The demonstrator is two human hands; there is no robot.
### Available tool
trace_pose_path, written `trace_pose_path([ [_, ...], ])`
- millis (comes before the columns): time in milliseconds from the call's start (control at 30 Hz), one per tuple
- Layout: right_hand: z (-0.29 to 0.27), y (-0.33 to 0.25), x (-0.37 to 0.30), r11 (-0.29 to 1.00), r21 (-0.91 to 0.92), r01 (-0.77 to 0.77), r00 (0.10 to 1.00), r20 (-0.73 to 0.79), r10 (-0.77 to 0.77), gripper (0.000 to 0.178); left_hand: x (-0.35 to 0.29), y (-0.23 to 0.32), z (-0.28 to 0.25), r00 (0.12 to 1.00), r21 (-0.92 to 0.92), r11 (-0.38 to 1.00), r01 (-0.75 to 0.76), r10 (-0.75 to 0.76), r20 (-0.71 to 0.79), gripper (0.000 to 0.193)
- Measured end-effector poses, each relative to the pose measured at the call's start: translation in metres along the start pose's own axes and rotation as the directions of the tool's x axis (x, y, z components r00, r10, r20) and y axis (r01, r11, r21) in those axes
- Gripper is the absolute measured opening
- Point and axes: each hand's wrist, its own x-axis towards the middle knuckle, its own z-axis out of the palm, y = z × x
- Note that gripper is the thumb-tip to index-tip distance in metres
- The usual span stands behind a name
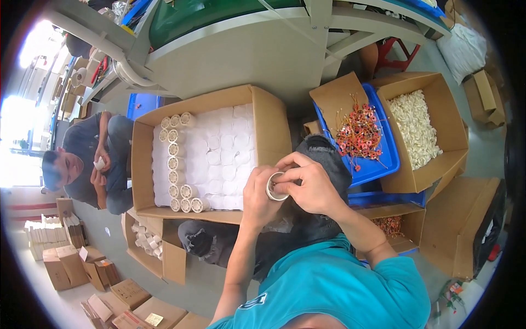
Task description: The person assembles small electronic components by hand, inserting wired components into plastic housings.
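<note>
My left hand point(257, 193) is wrapped round a short white plastic cylinder point(270, 193), its round opening facing up. The fingers of my right hand point(311, 185) are pinched together and reach into that opening. Whatever they hold in there is too small and too covered to name. Just left of my hands stands a large carton point(282, 129) with white padding-like rounds inside. Along its left side sit several white cylinders point(173, 163) of the same kind, with ribbed ends up.
A blue tray point(386, 131) at the right holds a heap of small red parts with wires point(360, 131). Beside it a carton point(455, 145) is filled with small white pieces point(415, 131). Another person point(90, 159) sits at the left, holding a white part. A grey bench point(235, 52) runs behind.
</note>
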Motion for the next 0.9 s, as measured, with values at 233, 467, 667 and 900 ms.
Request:
trace_pose_path([
  [233, 0.009, 0.000, -0.003, 0.994, -0.067, 0.091, 0.992, -0.084, -0.096, 0.014, 0.000, -0.002, -0.003, 0.996, -0.014, 1.000, 0.009, -0.008, 0.087, 0.053],
  [467, 0.014, 0.008, -0.007, 0.998, 0.011, 0.067, 0.993, -0.094, -0.066, 0.013, -0.005, -0.002, -0.004, 0.992, -0.005, 1.000, 0.021, -0.020, 0.126, 0.052],
  [667, 0.011, 0.009, -0.005, 0.998, 0.055, 0.007, 0.996, -0.086, -0.003, 0.013, -0.003, -0.004, 0.000, 0.995, 0.006, 1.000, -0.016, 0.015, 0.103, 0.053],
  [900, -0.025, 0.014, -0.004, 0.994, -0.015, 0.109, 0.978, -0.177, -0.110, 0.028, 0.042, -0.040, -0.014, 0.988, 0.182, 0.971, -0.155, 0.149, 0.049, 0.062],
])
